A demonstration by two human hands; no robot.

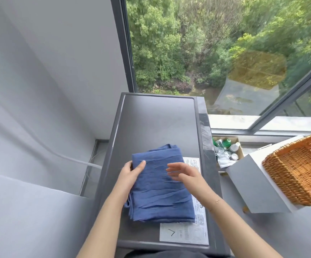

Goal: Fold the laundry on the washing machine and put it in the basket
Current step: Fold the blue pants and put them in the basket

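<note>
On the washing machine (156,116) lid, a blue cloth (160,185) lies folded into a layered rectangle, left hand (132,173) pinching its left edge, right hand (183,173) hovering open above; the wicker basket (299,170) at right looks empty, transfer remaining.

**Blue cloth folded on the washer**

A folded blue crinkled cloth (161,185) lies on the dark grey washing machine top (156,120). The left hand (132,174) holds its left edge, thumb on top; the right hand (184,174) hovers over it, fingers (173,167) spread. An empty woven orange wicker basket (299,168) sits on a white box (253,185) to the right
</note>
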